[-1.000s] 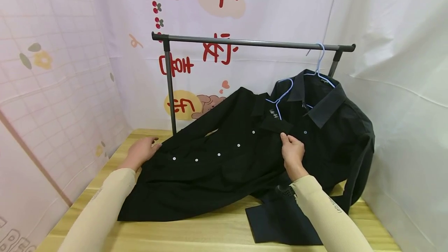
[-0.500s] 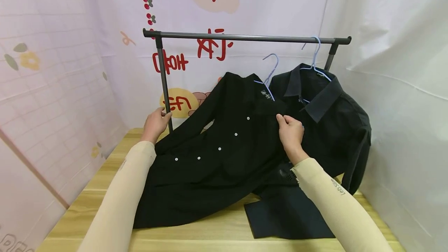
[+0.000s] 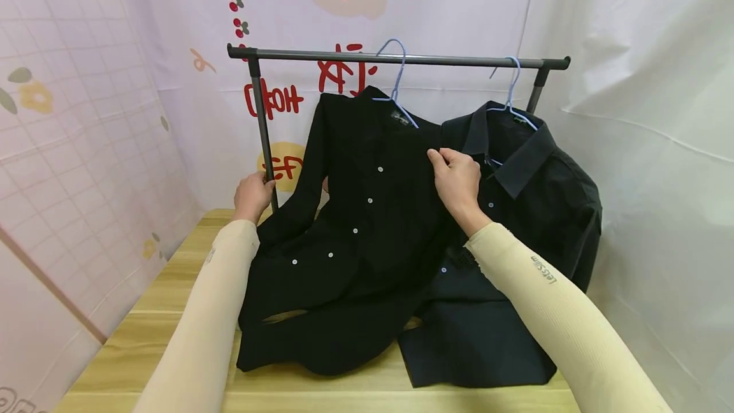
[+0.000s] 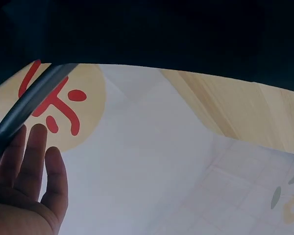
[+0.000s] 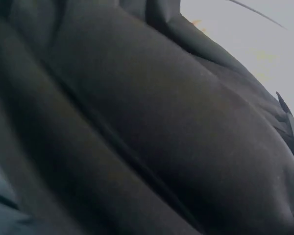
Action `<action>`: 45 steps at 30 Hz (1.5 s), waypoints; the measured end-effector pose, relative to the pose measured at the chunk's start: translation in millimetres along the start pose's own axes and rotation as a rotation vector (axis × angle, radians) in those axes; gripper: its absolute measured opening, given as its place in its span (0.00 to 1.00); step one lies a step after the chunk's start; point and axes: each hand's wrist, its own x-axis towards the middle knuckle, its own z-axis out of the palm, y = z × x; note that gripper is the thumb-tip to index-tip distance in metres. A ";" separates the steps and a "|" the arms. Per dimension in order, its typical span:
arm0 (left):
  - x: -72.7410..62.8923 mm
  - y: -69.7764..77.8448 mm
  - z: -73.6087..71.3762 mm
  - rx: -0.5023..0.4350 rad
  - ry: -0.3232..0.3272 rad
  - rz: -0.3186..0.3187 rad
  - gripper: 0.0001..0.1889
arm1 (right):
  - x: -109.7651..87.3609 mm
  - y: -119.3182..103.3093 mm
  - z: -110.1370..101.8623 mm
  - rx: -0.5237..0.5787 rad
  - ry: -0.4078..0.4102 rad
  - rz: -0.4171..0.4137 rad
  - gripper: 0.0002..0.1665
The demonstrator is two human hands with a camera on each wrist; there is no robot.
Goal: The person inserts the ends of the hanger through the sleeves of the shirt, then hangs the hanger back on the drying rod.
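My right hand (image 3: 457,185) pinches the front of a black button-up shirt (image 3: 395,209) near its shoulder. A light blue hanger (image 3: 397,85) shows at that shirt's neck. Its hook curves above the rail of the garment rack (image 3: 321,55); whether it bears on the rail I cannot tell. The shirt's lower part drapes onto the table. At the rack's left post (image 3: 263,126), my left hand (image 3: 252,197) holds the post between thumb and fingers; the left wrist view shows those fingers (image 4: 33,156) beside it. Dark cloth (image 5: 161,107) nearly fills the right wrist view, hiding my fingers.
A second dark shirt (image 3: 533,209) hangs at the rail's right end on another light blue hanger (image 3: 510,91), its lower part lying on the wooden table (image 3: 143,336). White printed curtains (image 3: 459,5) stand behind and at both sides.
My right hand has lifted the shirt and its hanger up and left, bringing the hook to rail height. My left hand has left the sleeve and moved up to the rack's post.
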 end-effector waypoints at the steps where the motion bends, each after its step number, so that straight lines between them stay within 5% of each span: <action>1: -0.2 0.3 -1.1 0.006 -0.005 -0.003 0.14 | 2.5 -5.8 1.2 -0.001 -0.004 -0.010 0.28; 15: -1.7 -2.1 -8.0 0.025 -0.036 -0.028 0.16 | 46.4 -90.5 24.2 -0.125 -0.104 -0.093 0.29; 26: -5.1 3.2 -7.6 0.036 -0.063 -0.031 0.19 | 37.7 -121.2 61.5 -0.220 -0.190 -0.097 0.25; 32: -8.0 6.1 -4.4 0.049 -0.053 0.001 0.15 | 26.5 -128.7 73.7 -0.314 -0.433 -0.093 0.19; 36: -9.0 7.2 -2.4 0.062 -0.033 0.014 0.12 | 24.1 -124.4 72.5 -0.322 -0.579 -0.111 0.24; 45: -7.9 5.9 -1.6 0.079 -0.051 0.016 0.13 | 27.0 -94.8 50.8 -0.239 -0.493 -0.003 0.31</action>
